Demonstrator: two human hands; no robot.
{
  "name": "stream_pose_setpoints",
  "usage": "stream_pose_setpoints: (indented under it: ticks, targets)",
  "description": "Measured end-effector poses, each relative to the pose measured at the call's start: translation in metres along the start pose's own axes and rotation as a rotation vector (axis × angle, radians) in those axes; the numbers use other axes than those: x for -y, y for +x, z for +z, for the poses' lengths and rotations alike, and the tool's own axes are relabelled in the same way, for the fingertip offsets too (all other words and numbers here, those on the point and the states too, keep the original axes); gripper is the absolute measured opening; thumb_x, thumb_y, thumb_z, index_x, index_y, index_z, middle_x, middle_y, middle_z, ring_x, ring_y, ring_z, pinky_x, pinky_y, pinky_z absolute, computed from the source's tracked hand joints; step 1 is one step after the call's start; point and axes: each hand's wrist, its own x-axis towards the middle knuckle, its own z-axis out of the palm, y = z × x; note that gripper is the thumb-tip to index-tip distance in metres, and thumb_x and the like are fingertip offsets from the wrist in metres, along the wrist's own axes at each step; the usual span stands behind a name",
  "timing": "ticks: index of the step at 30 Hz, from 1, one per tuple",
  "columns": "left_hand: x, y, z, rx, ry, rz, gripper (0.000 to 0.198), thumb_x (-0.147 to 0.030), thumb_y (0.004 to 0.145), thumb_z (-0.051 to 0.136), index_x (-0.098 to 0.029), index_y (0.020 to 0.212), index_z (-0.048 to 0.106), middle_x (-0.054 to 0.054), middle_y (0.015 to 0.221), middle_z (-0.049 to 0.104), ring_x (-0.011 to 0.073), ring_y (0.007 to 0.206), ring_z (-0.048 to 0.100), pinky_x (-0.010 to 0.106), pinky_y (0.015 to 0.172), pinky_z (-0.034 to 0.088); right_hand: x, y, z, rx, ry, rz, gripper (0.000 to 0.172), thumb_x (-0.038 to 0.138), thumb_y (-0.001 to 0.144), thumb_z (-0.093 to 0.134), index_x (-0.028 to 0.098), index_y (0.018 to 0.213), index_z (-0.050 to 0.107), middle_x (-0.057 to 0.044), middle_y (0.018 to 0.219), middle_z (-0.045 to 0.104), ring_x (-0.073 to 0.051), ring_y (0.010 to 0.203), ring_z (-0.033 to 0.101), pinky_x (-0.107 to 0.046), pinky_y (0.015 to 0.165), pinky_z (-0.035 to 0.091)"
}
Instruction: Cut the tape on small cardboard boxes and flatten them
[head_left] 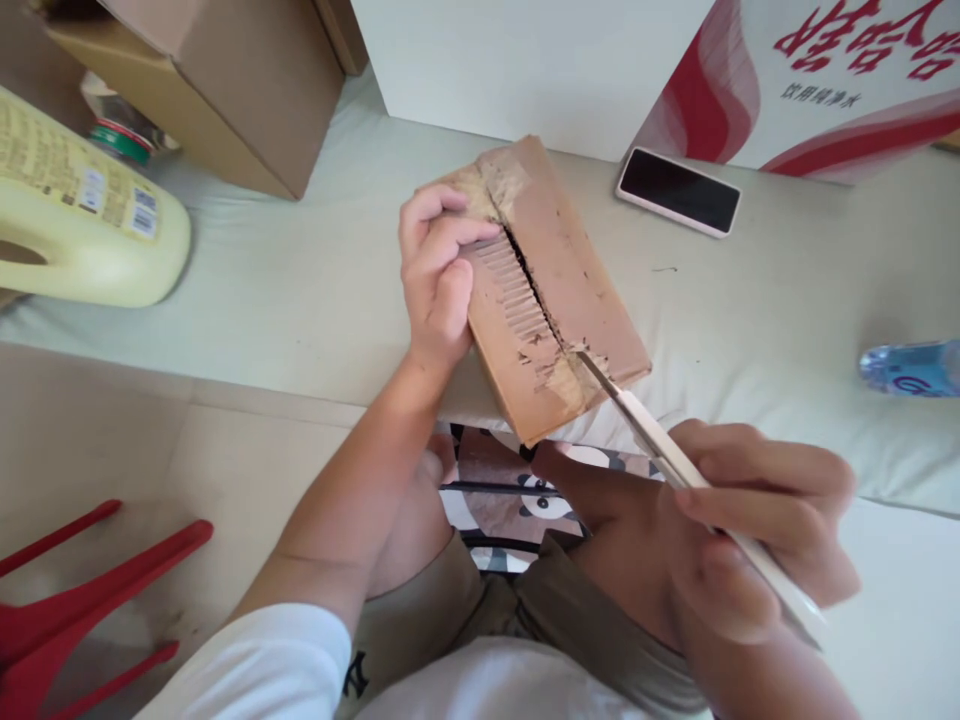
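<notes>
A small brown cardboard box (570, 270) lies on the pale green cushion (300, 290), its taped top seam slit and torn. My left hand (435, 275) presses on the box's left side, fingers curled over the edge. My right hand (750, 520) is closed round the white handle of a knife (637, 415). The blade's tip sits in the near end of the box's seam.
A yellow jug (82, 215) lies at the left beside a large brown carton (225, 80). A phone (679, 190) rests behind the box, near a white and red carton (825, 80). A water bottle (911, 367) lies at the right. A red stool (75, 600) stands low left.
</notes>
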Motion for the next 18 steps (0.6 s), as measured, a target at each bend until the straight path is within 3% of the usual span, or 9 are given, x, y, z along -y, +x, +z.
stream_pose_setpoints:
  ticks: [3,6,9,13,18]
  targets:
    - [-0.004,0.0,-0.001,0.006,-0.016,0.004,0.053,-0.066,0.098,0.035,-0.03,0.098,0.073,0.007,0.122,0.059,0.0264,0.128,0.054,0.047,0.121,0.037,0.002,-0.004,-0.001,-0.081,0.009,0.009,0.017,0.024,0.087,0.052,0.022,0.076,0.065,-0.004,0.073,0.061,-0.018,0.06,0.061,-0.033,0.042,0.049]
    - [-0.005,0.0,-0.001,0.029,-0.026,0.001,0.057,-0.069,0.097,0.034,-0.028,0.098,0.073,0.007,0.122,0.058,0.0258,0.127,0.054,0.046,0.122,0.036,0.001,-0.007,-0.009,0.094,0.089,0.073,0.017,0.021,0.088,0.053,0.021,0.086,0.069,-0.006,0.087,0.07,-0.019,0.064,0.067,-0.034,0.044,0.056]
    - [-0.005,0.0,-0.001,0.045,-0.033,-0.059,0.06,-0.074,0.094,0.032,-0.029,0.098,0.072,0.007,0.125,0.056,0.0279,0.131,0.052,0.048,0.124,0.033,0.005,-0.006,-0.018,0.215,0.018,0.11,0.019,0.02,0.088,0.054,0.022,0.095,0.072,-0.008,0.097,0.073,-0.021,0.073,0.071,-0.038,0.053,0.063]
    - [-0.005,-0.001,0.0,0.055,-0.018,-0.103,0.065,-0.08,0.09,0.03,-0.03,0.098,0.071,0.007,0.127,0.057,0.0313,0.134,0.05,0.051,0.124,0.034,0.012,-0.003,-0.023,0.256,-0.122,0.052,0.02,0.023,0.089,0.056,0.026,0.096,0.074,-0.007,0.094,0.075,-0.023,0.072,0.072,-0.038,0.055,0.062]
    - [0.003,-0.001,0.001,0.051,-0.002,-0.069,0.067,-0.08,0.091,0.031,-0.026,0.098,0.069,0.008,0.127,0.058,0.0295,0.134,0.05,0.049,0.124,0.033,0.02,-0.002,-0.025,0.303,-0.15,0.18,0.018,0.03,0.089,0.057,0.029,0.089,0.075,-0.006,0.092,0.076,-0.023,0.069,0.072,-0.039,0.058,0.061]
